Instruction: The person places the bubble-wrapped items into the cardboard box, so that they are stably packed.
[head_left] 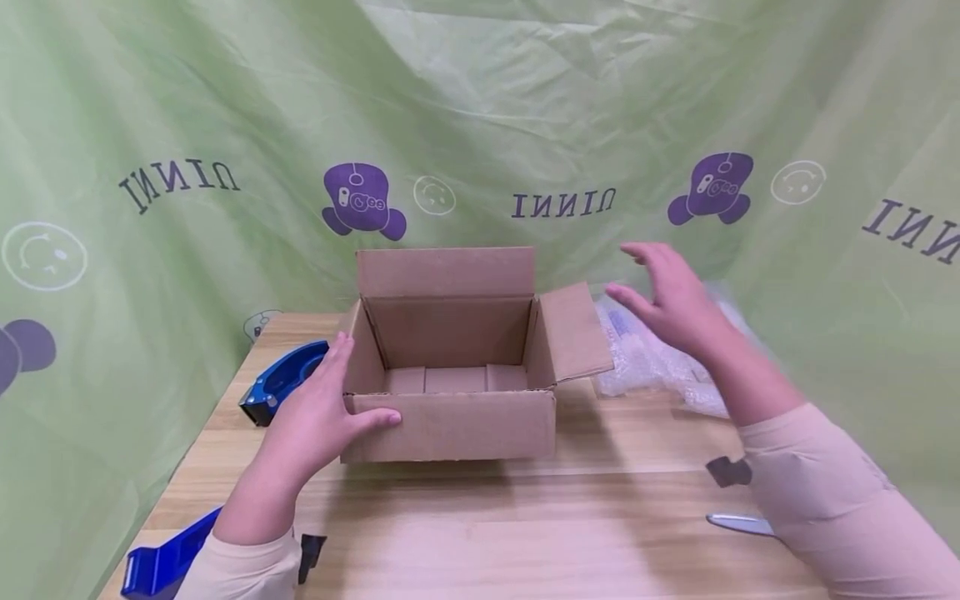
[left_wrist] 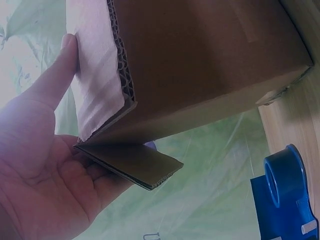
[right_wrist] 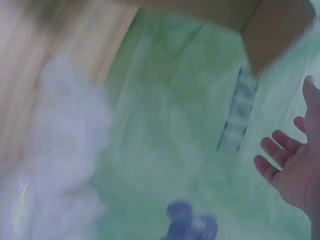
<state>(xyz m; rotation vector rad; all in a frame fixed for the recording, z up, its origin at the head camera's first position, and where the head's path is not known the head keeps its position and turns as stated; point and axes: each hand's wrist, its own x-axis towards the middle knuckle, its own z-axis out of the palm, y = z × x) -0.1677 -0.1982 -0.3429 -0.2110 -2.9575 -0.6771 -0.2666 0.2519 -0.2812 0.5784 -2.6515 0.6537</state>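
An open cardboard box (head_left: 450, 427) stands on the table, its back flap raised, its right flap (head_left: 576, 332) slanting outward and its front flap folded down. Nothing shows inside it. My left hand (head_left: 313, 421) holds the near left corner, thumb on the front flap and fingers along the left side. In the left wrist view, the fingers go partly out of sight behind the folded left flap (left_wrist: 132, 162). My right hand (head_left: 671, 300) hovers in the air right of the box, holding nothing, fingers apart from the right flap.
Clear bubble wrap (head_left: 648, 354) lies on the table right of the box. On the left are a blue tape dispenser (head_left: 281, 379) and another blue tool (head_left: 168, 558), partly behind the sleeve. A grey knife-like tool (head_left: 741, 523) lies near the right sleeve. Green printed cloth (head_left: 465, 108) hangs behind.
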